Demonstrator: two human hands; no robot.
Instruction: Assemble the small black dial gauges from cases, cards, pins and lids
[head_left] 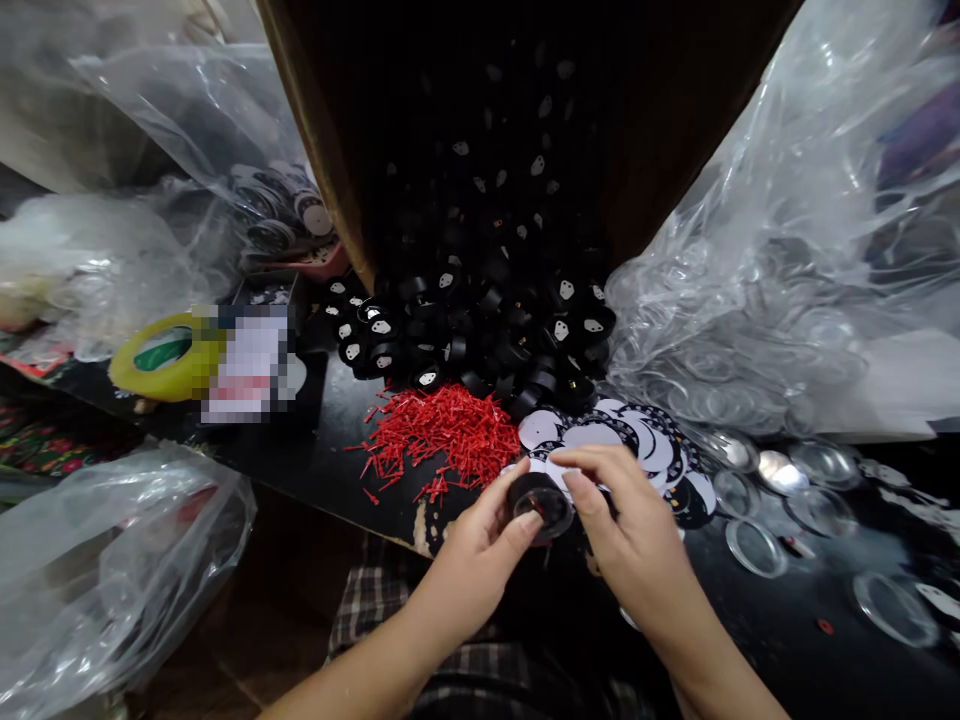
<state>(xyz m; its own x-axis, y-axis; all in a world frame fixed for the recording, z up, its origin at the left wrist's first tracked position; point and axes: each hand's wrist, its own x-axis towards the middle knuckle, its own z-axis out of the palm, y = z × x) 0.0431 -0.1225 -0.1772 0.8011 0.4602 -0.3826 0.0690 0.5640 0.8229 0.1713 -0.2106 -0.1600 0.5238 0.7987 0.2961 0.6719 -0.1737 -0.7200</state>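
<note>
A small round black part with a clear front [541, 505] is gripped between the thumb and fingers of my left hand [484, 545]. My right hand [626, 525] is just right of it, thumb and fingers bent close together near its edge; whether they pinch something small cannot be made out. Behind my left hand lies a heap of small red pointers [450, 430]. White and black printed discs [652, 440] are spread behind my right hand. Farther back, many round black cases [480, 330] spill out of a dark open box [315, 130].
Clear round covers [754, 548] lie on the black table [352, 500] at the right, below a plastic bag of more covers [712, 340]. At the left are a yellow tape roll [127, 365] and plastic bags [112, 560].
</note>
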